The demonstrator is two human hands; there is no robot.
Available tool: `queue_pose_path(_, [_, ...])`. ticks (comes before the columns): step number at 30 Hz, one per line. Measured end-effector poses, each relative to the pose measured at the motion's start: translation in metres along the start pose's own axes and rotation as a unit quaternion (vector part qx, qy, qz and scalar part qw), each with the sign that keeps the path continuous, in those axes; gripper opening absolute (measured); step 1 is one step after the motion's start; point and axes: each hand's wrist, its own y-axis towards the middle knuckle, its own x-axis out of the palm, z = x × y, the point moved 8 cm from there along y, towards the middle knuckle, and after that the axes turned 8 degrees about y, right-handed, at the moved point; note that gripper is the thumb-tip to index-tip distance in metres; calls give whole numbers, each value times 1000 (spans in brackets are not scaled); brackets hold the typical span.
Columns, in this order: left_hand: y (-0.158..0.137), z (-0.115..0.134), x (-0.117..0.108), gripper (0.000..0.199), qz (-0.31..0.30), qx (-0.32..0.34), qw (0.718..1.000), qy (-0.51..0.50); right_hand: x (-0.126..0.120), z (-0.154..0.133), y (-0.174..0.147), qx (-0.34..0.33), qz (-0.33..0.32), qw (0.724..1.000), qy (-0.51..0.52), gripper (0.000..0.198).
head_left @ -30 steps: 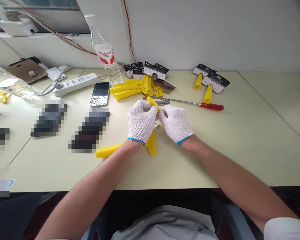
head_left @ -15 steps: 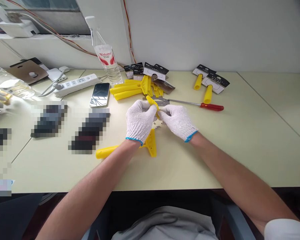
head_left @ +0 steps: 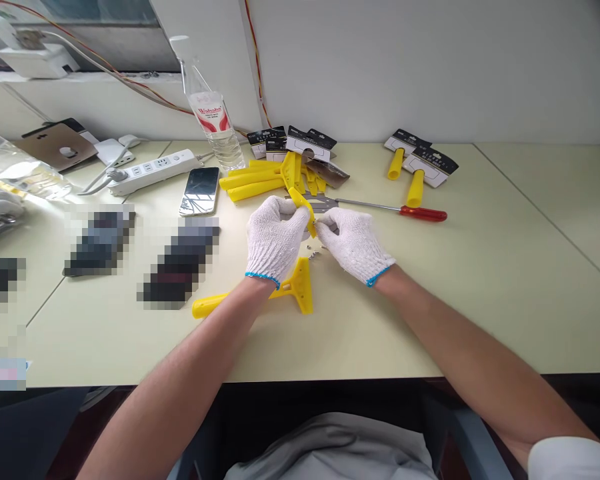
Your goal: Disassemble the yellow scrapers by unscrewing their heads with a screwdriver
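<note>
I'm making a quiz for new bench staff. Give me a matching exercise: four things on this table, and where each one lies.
Things:
1. screwdriver
2. phone
3. water bottle
4. yellow plastic piece

Places:
A. between both gloved hands
B. upright near the wall
C. beside the power strip
D. flat, right of the yellow pile, red handle pointing right

Pairs: 1-D, 2-C, 3-B, 4-A

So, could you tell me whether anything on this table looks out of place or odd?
Only small things: a few tiny metal screws lie loose on the table by the right hand, and the yellow handles sit in an untidy heap.
</note>
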Motion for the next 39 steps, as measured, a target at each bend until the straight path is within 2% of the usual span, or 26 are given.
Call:
queue_pose_path(5, [2, 5, 3, 9, 5, 79, 988, 131, 2, 8, 1, 9, -9, 999, 38, 19])
queue_pose_path(12, [8, 16, 0, 23, 3, 122, 974, 191, -1, 11, 1, 5, -13, 999, 43, 15])
queue_pose_path(15, [13, 17, -5, 19, -34, 146, 964, 219, -2, 11, 0, 3, -13, 999, 37, 17])
queue_pose_path(18, [13, 20, -4, 11, -95, 202, 938, 264, -2, 12, 0, 4, -17, 999, 33, 20])
queue_pose_path(20, [15, 22, -8, 8, -91, 218, 932, 275, -2, 13, 1, 7, -16, 1000, 25, 19])
queue_pose_path(23, [24, 22, -22, 9, -37, 186, 946, 261, -8, 15, 4, 9, -4, 1000, 3, 16])
queue_pose_path(26, [34, 12, -43, 12, 26, 118, 964, 236, -21, 20, 7, 20, 16, 999, -31, 16])
queue_pose_path(27, [37, 7, -48, 13, 31, 95, 967, 235, -24, 21, 7, 23, 17, 999, -37, 16])
queue_pose_path(30, [44, -8, -54, 15, -7, 47, 962, 269, -28, 19, 4, 21, -24, 999, -28, 14])
queue_pose_path(34, [48, -14, -57, 24, -50, 52, 944, 323, -24, 13, -6, 14, -87, 996, -31, 15])
queue_pose_path(39, [57, -21, -55, 25, -102, 33, 924, 367, -29, 21, -11, 17, -89, 994, -63, 18])
